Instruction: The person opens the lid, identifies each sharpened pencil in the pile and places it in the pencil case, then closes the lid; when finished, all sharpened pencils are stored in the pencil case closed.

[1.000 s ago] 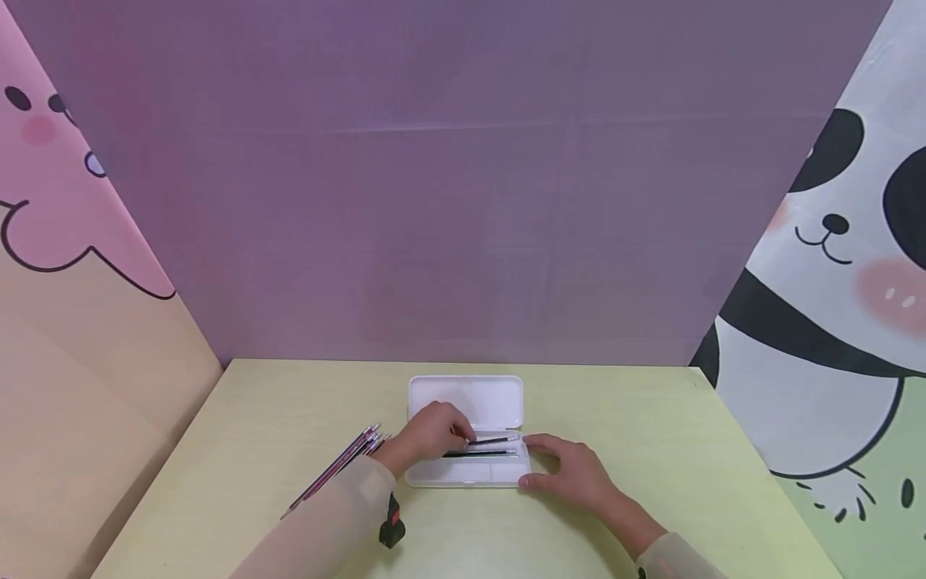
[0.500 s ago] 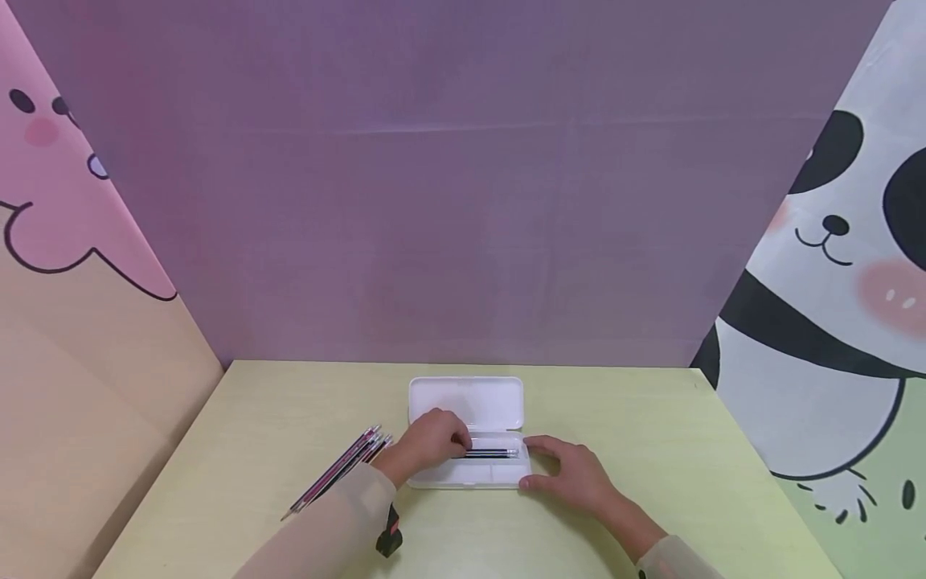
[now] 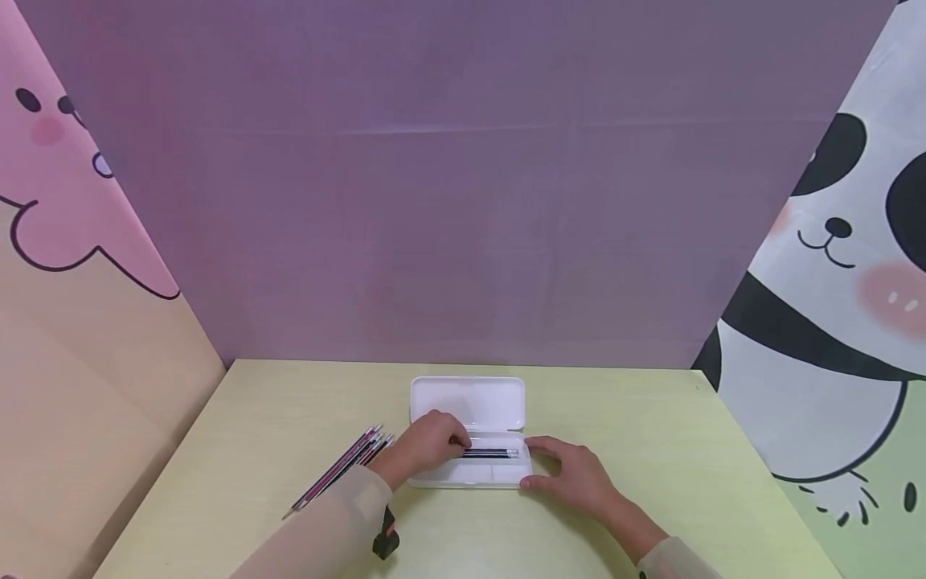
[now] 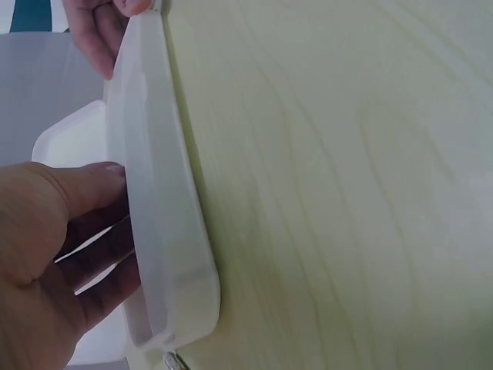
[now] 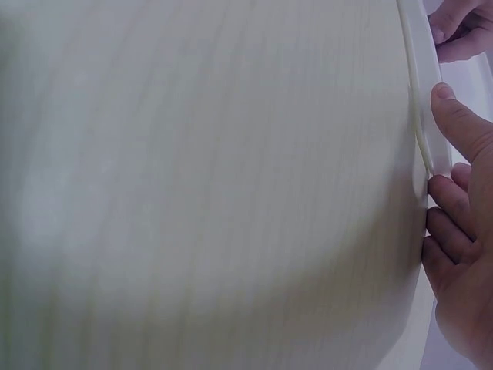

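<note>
An opened white pencil case lies on the table, its lid folded back. Dark pencils lie side by side in its compartment. My left hand reaches in from the left and pinches a pencil there, covering the pencils' left part. In the left wrist view the fingertips are hidden behind the case's front wall. My right hand grips the case's right end, thumb at the front corner and forefinger at the back one. The right wrist view shows the thumb over the case's edge.
A loose bundle of pencils lies slanting on the table, left of the case and partly behind the left sleeve. A purple backdrop rises behind the table, with printed panels at both sides.
A second ago my left hand held a pencil above another in the case; that pencil now lies down beside it. The left hand came slightly lower. The right hand has stayed put.
</note>
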